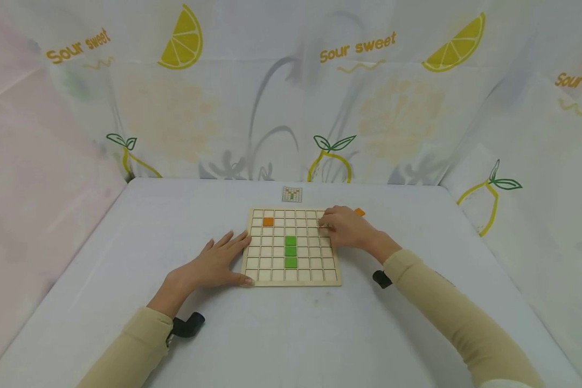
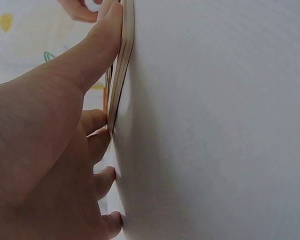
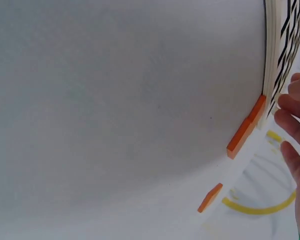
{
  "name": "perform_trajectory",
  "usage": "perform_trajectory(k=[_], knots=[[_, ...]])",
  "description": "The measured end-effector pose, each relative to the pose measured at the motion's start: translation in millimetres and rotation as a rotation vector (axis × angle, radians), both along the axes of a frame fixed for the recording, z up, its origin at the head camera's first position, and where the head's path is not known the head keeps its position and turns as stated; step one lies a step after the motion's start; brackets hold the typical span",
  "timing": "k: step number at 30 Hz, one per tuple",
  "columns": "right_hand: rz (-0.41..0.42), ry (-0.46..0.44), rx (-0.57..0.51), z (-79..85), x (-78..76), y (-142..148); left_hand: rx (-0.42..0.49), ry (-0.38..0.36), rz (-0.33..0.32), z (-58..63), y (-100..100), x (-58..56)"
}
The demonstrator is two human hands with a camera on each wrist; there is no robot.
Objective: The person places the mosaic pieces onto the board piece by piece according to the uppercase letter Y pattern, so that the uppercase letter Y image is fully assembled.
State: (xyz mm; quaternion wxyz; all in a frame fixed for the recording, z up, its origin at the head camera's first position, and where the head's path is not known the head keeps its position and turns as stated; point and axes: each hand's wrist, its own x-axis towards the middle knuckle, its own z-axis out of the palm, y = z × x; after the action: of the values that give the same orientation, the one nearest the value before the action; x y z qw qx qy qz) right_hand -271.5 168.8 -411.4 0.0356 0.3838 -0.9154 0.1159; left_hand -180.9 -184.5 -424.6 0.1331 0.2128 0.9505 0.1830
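A square wooden grid board (image 1: 315, 283) lies on the table with one orange tile (image 1: 268, 221) in its upper left part and a column of green tiles (image 1: 291, 251) near the middle. My left hand (image 1: 213, 264) rests with spread fingers along the board's left side, its thumb on the lower left corner. Over the upper right cells my right hand (image 1: 346, 225) has bent fingers, their tips close to the surface. I cannot tell whether a tile is between them. In the right wrist view, the fingers (image 3: 292, 120) are beside the board's edge.
Loose orange tiles (image 3: 246, 129) lie beside the board, partly behind the right hand in the head view. A small pattern card (image 1: 292, 194) lies beyond the board's far edge. White cloth covers the table (image 1: 291, 334), and a lemon-printed curtain (image 1: 252, 108) hangs behind.
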Motion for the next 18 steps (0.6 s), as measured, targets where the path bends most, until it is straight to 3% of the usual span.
perform_trajectory(k=[18], knots=[[-0.103, 0.042, 0.095, 3.8, 1.0, 20, -0.007, -0.001, -0.005, -1.7, 1, -0.6]])
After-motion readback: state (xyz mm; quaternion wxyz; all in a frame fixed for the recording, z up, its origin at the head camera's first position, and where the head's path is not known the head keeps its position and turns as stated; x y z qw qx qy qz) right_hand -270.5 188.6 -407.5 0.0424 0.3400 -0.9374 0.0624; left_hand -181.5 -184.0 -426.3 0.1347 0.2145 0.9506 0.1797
